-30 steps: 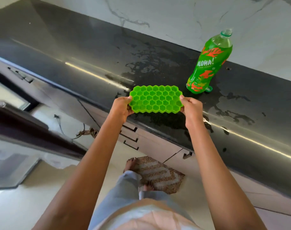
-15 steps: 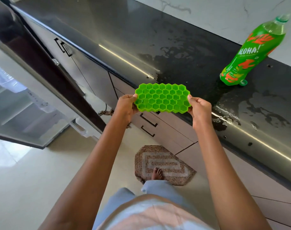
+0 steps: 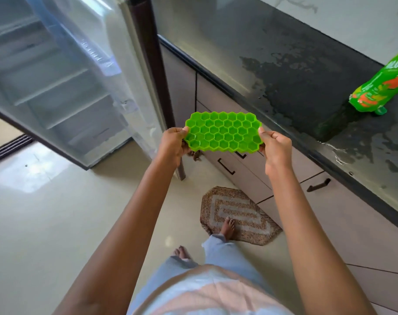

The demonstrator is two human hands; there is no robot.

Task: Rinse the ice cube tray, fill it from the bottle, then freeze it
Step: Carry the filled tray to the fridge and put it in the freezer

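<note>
I hold a bright green honeycomb ice cube tray (image 3: pixel 223 132) level in front of me, off the counter and over the floor. My left hand (image 3: pixel 173 144) grips its left end and my right hand (image 3: pixel 275 146) grips its right end. Its cells glisten as if holding liquid. The green soda bottle (image 3: pixel 383 87) stands on the wet black counter (image 3: pixel 284 71) at the far right, partly cut off by the frame edge. To the upper left, the open fridge door (image 3: pixel 64 83) shows its pale shelves.
Grey drawers with dark handles (image 3: pixel 318 185) run below the counter. A dark fridge edge (image 3: pixel 152 71) stands between door and cabinets. A patterned mat (image 3: pixel 238 214) lies on the cream tile floor under my foot. Puddles cover the counter near the bottle.
I have turned left, away from the counter, carrying the tray with both hands. The bottle has slid toward the right frame edge and the open fridge door now fills the upper left.
</note>
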